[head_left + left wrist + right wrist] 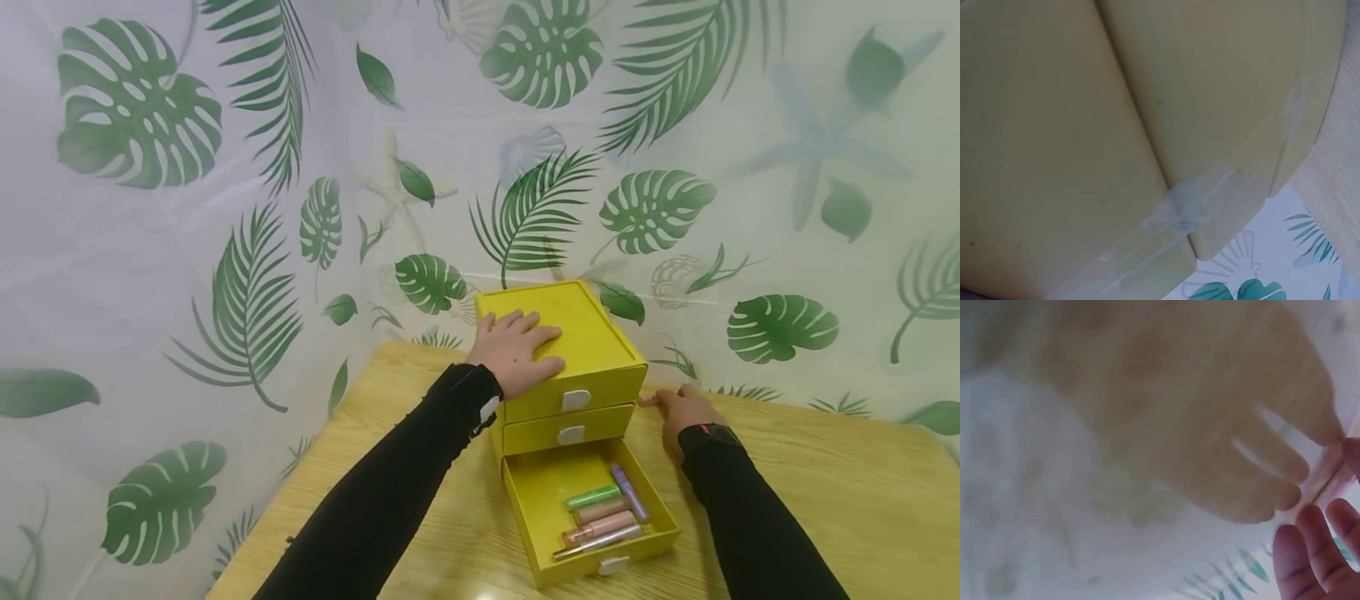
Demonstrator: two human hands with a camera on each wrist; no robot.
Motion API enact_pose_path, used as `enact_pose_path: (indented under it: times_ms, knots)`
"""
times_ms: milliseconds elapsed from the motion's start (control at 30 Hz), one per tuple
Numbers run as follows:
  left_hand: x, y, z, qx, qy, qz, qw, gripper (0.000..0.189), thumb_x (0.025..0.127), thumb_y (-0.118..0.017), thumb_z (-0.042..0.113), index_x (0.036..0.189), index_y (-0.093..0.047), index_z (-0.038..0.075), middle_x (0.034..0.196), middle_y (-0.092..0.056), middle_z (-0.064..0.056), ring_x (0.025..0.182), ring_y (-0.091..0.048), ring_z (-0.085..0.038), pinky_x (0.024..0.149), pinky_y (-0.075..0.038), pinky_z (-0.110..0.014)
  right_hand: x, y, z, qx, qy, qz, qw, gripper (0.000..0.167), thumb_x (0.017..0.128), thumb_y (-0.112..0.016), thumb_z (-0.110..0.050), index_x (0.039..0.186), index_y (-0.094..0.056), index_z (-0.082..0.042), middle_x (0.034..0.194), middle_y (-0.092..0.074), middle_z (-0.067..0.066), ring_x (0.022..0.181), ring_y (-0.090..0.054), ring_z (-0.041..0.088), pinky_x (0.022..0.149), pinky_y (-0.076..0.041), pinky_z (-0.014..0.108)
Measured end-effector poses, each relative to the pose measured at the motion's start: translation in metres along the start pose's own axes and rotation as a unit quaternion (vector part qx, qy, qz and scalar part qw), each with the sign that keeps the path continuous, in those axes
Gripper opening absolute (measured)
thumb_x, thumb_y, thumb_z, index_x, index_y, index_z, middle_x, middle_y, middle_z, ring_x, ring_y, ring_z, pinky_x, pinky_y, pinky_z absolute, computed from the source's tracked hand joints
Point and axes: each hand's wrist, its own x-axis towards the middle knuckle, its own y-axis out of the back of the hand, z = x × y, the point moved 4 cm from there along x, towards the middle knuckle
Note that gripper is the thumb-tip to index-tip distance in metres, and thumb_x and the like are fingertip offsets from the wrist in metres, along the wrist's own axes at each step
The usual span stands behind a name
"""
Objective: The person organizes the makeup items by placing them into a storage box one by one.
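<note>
A yellow chest of drawers (574,333) stands on the table, its bottom drawer (525,521) pulled out. Inside that drawer lie a purple tube (630,493), a green tube (592,497) and several pinkish tubes, including a pink one (598,527). My left hand (513,350) rests on the chest's top with fingers spread. In the left wrist view only the chest's taped side panels (1222,94) show. To the right of the chest is my right hand (681,414). The right wrist view shows its fingers (1311,534) pinching a pink tube (1329,478), partly cut off by the frame edge.
The wooden table (840,475) extends on both sides of the chest. Behind it hangs a white curtain (450,108) printed with green leaves. The two upper drawers, with white pull tabs (576,400), are closed.
</note>
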Motion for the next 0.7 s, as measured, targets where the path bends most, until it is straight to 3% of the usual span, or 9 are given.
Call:
enact_pose_path:
  times_ms: [200,400,500,700]
  knots:
    - [0.000,0.000,0.000,0.001,0.002,-0.001,1.0000,0.060,0.102,-0.041,0.059,0.155,-0.043,0.032,0.164,-0.030,-0.001,0.152,-0.021,-0.025,0.123,-0.008,-0.053,-0.012,0.006,0.001,-0.023,0.018,0.026,0.9992,0.020,0.096,-0.062,-0.015,0.109,-0.074,-0.005,0.094,-0.055,0.014,0.088,-0.055,0.044,0.068,-0.052,0.058]
    - [0.000,0.000,0.003,0.000,-0.001,-0.005,1.0000,0.060,0.103,-0.040,0.059,0.156,-0.042,0.032,0.165,-0.030,-0.002,0.153,-0.021,-0.026,0.123,-0.008,-0.053,-0.024,0.010,0.000,-0.046,0.061,0.018,0.9970,0.030,0.094,-0.070,-0.042,0.093,-0.077,-0.013,0.082,-0.067,0.003,0.076,-0.061,0.031,0.069,-0.053,0.052]
    - [0.001,0.001,0.002,-0.001,0.001,-0.004,1.0000,0.060,0.103,-0.040,0.059,0.156,-0.042,0.032,0.165,-0.030,-0.002,0.152,-0.021,-0.026,0.123,-0.008,-0.053,-0.031,0.015,-0.006,-0.037,0.086,0.014,0.9955,0.024,0.095,-0.071,-0.038,0.092,-0.076,-0.014,0.082,-0.070,0.002,0.072,-0.063,0.026,0.066,-0.053,0.050]
    - [0.002,-0.002,0.002,-0.008,0.002,-0.006,1.0000,0.059,0.103,-0.040,0.059,0.156,-0.042,0.032,0.165,-0.029,-0.001,0.153,-0.020,-0.025,0.123,-0.007,-0.053,-0.052,0.030,-0.019,-0.026,0.131,0.028,0.9907,0.012,0.094,-0.073,-0.020,0.103,-0.076,-0.013,0.093,-0.072,0.004,0.081,-0.067,0.027,0.074,-0.055,0.051]
